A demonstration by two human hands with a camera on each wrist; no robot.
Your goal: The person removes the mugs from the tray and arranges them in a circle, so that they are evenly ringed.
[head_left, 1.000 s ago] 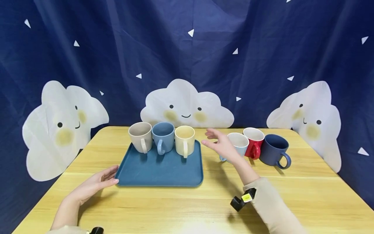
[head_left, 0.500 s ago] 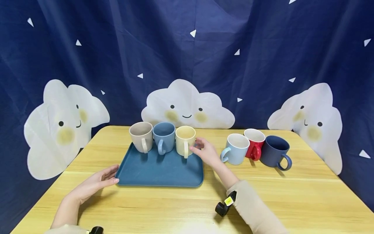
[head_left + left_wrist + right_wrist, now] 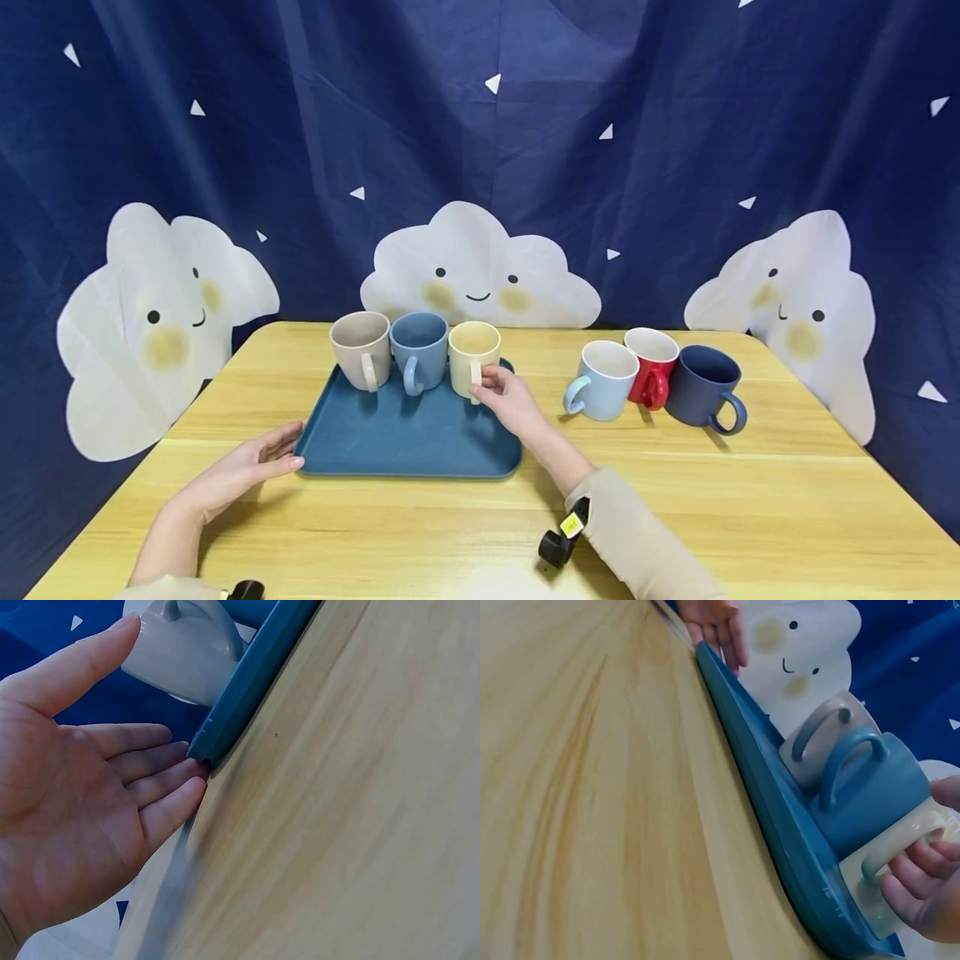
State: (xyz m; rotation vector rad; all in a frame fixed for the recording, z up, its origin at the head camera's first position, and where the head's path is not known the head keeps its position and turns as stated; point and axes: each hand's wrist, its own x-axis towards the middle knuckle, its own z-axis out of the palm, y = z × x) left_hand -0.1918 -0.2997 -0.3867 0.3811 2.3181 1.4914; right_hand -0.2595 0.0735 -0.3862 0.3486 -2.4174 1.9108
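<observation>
We note the yellow mug (image 3: 463, 358) upright on the blue tray (image 3: 405, 442), far side, R end of a row of 3. Pale cream-yellow, smooth, w/ a slight sheen on its loop handle (image 3: 900, 841), which faces the person; walls taper a bit toward the base, interior a deeper yellow. R hand (image 3: 516, 404) pinches that handle, thumb on one side, fingers curled in; exact fingertip contact partly hidden, so we can't tell how deep the hold goes. Next to it, approx. touching, we log the mid-blue mug (image 3: 429, 354), then the beige mug (image 3: 354, 358), handles also toward the person. L hand (image 3: 247, 467) is at the tray's near L corner, fingers extended & nearly side by side, thumb spread apart, fingertips against the edge. On the wooden table (image 3: 420, 542), R of tray, we list the lt-blue mug (image 3: 611, 387), red mug (image 3: 642, 371) & navy mug (image 3: 690, 396), bunched tog.
</observation>
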